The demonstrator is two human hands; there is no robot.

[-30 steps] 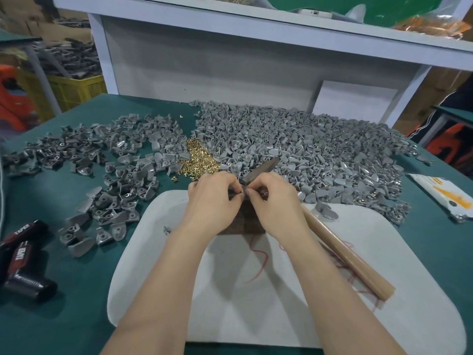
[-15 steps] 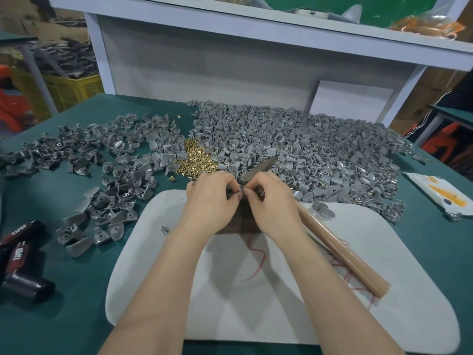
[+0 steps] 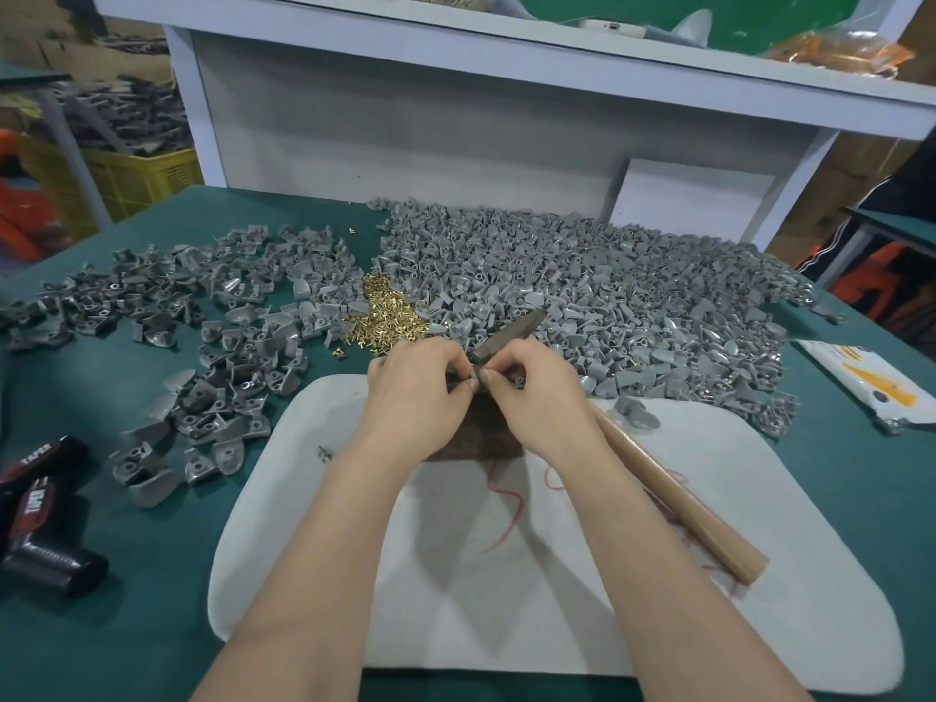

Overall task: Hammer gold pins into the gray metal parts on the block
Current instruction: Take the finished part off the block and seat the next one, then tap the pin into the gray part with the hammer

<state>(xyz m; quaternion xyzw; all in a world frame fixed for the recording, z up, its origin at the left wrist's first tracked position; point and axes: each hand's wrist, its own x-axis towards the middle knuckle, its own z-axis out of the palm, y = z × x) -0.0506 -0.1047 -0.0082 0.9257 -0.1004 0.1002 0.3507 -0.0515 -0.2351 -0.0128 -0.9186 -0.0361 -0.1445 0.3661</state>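
Mostly hidden block [image 3: 483,435] — left hand [image 3: 415,392] and right hand [image 3: 537,397] pinch barely visible gray part [image 3: 517,380].

Green tabletop [image 3: 131,625]; white shelf unit [image 3: 456,58] behind it; yellow crate [image 3: 142,179] far left, beyond table edge.

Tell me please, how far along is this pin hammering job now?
Done: unclear; I cannot pick out finished pieces in the smaller gray heap on the left.
In hand: the left hand and right hand pinch a small gray metal part over the dark block; the wooden-handled hammer lies under the right wrist.
Left: the pile of gold pins and the large heap of gray metal parts look plentiful.
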